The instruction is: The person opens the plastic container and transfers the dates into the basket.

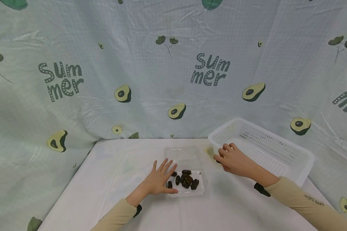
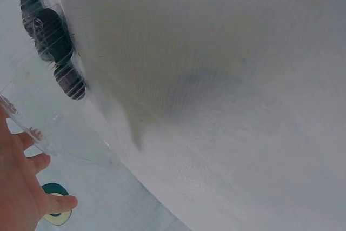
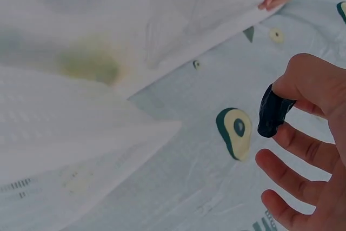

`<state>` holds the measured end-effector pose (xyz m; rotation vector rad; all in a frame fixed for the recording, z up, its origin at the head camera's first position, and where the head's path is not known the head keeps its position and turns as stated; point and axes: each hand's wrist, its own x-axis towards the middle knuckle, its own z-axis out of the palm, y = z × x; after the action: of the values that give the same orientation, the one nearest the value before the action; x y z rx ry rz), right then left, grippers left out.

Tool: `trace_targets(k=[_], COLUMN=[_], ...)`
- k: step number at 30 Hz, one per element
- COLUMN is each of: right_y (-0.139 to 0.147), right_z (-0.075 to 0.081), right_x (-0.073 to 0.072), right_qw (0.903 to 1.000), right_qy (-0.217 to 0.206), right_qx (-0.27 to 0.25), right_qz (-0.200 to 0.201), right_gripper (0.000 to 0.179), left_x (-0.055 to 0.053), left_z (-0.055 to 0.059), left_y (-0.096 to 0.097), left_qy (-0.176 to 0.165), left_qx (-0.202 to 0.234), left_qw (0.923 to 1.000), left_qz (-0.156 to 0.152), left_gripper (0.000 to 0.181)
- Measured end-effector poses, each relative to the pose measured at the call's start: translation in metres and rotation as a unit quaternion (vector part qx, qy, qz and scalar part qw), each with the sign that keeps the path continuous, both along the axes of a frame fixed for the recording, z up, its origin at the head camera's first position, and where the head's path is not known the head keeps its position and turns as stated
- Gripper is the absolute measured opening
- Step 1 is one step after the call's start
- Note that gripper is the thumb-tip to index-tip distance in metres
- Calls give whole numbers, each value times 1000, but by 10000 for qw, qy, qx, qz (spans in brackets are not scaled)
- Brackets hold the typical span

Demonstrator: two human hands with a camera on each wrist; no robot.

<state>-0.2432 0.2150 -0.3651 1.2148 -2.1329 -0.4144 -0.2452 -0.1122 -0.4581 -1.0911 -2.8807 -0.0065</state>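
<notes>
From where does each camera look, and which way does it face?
Head: on the head, facing forward and down over clear container and white basket; left hand, right hand and sleeves show.
Left wrist: on that wrist, facing white tabletop and container; left hand shows at lower left.
Right wrist: on that wrist, facing basket and printed cloth; right hand shows, pinching a dark piece.
Shared by head and right wrist: both hands, container, basket.

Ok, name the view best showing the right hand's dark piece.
The right wrist view: there the dark piece shows large, pinched by the right hand. The head view shows only a sliver; left wrist, nothing of it.
</notes>
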Motion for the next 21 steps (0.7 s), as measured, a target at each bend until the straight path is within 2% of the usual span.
trace_targets(k=[8, 21], right_y=[35, 85], right_z=[5, 4], right_x=[-12, -50], right_qw=[9993, 9966], right_qy=[-30, 55], right_qx=[-329, -682], right_qz=[-188, -460], right_gripper=[34, 36], left_x=[0, -1], left_z=[-1, -3], left_y=[0, -1], left_qy=[18, 40], left_qx=[-33, 15], left_qw=[10000, 10000], left_qz=[6, -21], left_gripper=[94, 96])
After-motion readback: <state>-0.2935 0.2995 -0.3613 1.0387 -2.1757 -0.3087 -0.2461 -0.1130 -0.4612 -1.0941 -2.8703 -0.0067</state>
